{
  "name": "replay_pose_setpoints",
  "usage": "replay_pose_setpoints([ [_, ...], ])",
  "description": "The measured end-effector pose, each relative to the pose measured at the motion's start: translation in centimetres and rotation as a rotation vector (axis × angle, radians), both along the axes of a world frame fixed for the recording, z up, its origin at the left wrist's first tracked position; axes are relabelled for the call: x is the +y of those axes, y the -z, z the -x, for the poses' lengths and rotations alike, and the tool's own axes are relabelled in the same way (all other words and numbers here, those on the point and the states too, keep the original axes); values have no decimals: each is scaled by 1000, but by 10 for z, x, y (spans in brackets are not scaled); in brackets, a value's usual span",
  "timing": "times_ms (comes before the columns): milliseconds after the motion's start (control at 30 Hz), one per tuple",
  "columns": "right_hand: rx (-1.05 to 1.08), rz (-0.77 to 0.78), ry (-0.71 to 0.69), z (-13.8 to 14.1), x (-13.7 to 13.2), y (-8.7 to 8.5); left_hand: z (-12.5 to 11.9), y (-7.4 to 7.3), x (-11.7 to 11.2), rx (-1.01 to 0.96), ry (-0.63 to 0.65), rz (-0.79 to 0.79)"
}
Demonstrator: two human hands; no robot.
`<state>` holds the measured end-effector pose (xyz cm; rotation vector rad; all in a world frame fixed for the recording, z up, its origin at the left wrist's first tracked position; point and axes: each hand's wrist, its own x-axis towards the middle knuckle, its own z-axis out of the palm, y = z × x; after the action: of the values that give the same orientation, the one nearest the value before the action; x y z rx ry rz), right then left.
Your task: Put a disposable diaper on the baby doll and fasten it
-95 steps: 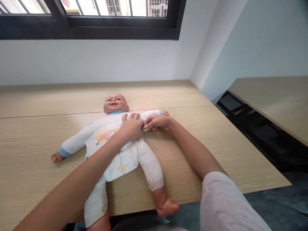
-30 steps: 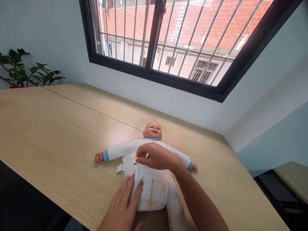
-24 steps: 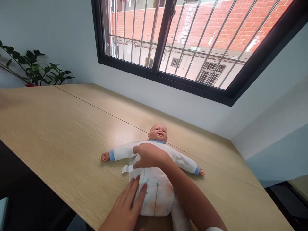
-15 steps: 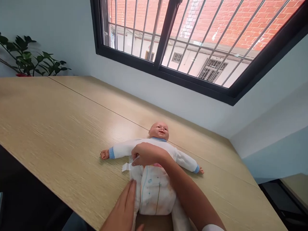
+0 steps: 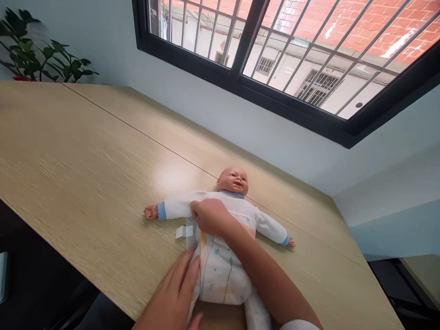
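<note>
A baby doll (image 5: 237, 205) in a white top with blue cuffs lies on its back, arms spread. A white diaper (image 5: 220, 275) with blue and green marks covers its front from chest to crotch. My right hand (image 5: 211, 217) reaches across the doll's belly, its fingers closed on the diaper's upper edge at the left; the fingertips are partly hidden. Beside it a white diaper tab (image 5: 184, 232) sticks out to the left over the table. My left hand (image 5: 177, 286) rests with straight fingers against the side of the diaper and the doll's leg.
The doll lies on a light wooden table (image 5: 103, 183) with a seam across it. Behind are a wall and a barred window (image 5: 237, 78) with a dark frame. A leafy plant (image 5: 37, 55) stands at the far left. The table's front edge runs diagonally at the lower left.
My right hand has moved up slightly, drawing the diaper's upper edge higher on the doll's chest. My left hand stays at the doll's leg. The camera view has tilted down a little.
</note>
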<state>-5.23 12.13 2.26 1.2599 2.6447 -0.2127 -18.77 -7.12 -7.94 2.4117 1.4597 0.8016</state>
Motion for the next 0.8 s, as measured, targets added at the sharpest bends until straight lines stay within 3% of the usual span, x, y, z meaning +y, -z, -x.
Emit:
replay_pose_setpoints([
  [167, -35, -44, 28, 1, -1, 2, -12, -26, 15, 30, 19, -16],
  [333, 95, -46, 81, -6, -2, 0, -28, -35, 28, 35, 14, 64],
  [633, 114, 3, 221, -17, -7, -22, -33, -68, 55, -117, 66, 464],
  [800, 48, -12, 165, -15, -5, -12, -26, -80, 61, -238, 99, 561],
])
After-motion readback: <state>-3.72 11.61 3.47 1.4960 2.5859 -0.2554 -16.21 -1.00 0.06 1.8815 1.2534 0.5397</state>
